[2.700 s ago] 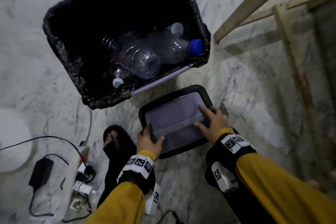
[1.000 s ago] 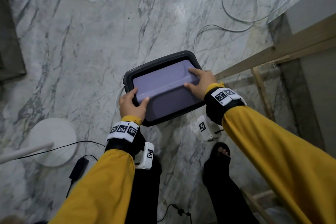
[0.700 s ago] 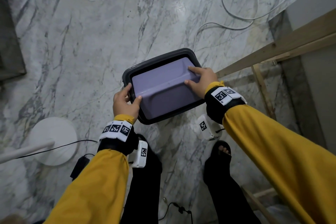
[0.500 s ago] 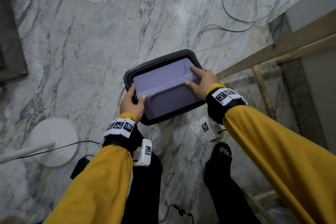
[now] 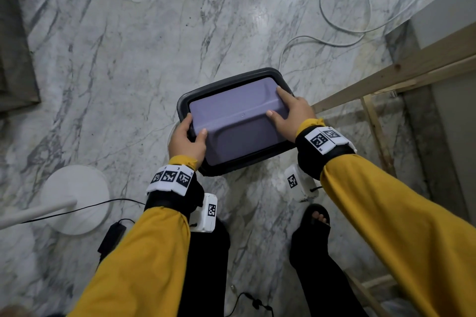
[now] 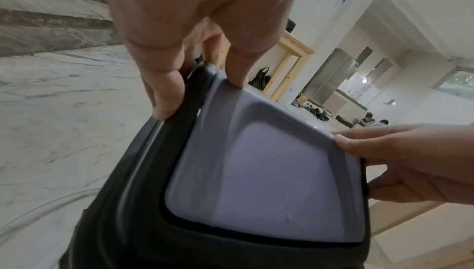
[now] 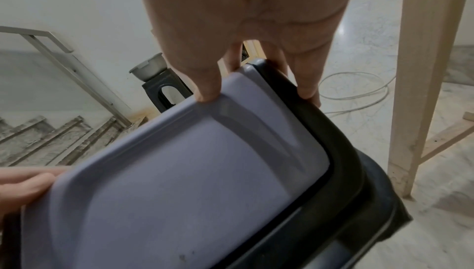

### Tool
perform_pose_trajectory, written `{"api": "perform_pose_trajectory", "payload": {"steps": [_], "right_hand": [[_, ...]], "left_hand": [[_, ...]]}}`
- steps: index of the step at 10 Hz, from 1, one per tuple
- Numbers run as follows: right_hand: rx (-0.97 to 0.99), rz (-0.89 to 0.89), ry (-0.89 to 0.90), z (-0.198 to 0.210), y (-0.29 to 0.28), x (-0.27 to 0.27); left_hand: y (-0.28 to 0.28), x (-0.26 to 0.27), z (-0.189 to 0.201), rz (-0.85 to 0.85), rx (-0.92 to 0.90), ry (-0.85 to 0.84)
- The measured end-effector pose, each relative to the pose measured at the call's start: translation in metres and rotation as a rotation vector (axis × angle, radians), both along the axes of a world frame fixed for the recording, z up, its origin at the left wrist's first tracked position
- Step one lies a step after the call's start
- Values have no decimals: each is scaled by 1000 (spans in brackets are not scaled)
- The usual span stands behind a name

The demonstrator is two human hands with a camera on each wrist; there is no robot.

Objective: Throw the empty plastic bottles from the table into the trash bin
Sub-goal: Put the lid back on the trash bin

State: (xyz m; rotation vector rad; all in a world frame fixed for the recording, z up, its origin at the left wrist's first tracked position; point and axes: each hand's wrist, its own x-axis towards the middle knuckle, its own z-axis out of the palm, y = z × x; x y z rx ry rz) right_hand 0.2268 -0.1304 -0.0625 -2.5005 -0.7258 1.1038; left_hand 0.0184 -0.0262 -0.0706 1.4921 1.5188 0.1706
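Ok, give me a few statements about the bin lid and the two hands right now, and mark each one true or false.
1. Both hands hold the lid. True: the left hand grips its left edge and the right hand its right edge.
2. The lid has a purple panel in a dark frame. True.
3. The open trash bin with bottles shows in the head view. False: only the lid, the marble floor and cables show there.
4. A white cable lies looped on the floor beyond the lid. True.
5. The left hand holds a plastic bottle. False: it holds only the lid.
6. The right hand's thumb is clear of the lid. False: it presses on the purple panel.
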Motion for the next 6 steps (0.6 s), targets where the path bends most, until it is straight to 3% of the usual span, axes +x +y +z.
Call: {"api": "perform_pose_trajectory", "payload": {"steps": [4, 6], "right_hand": [[-83, 78, 38, 3, -4, -5], [-117, 126, -17, 33, -32, -18]], "left_hand": [[-5, -3, 1, -18, -89, 30], [-23, -13, 30, -183, -111, 209]]}}
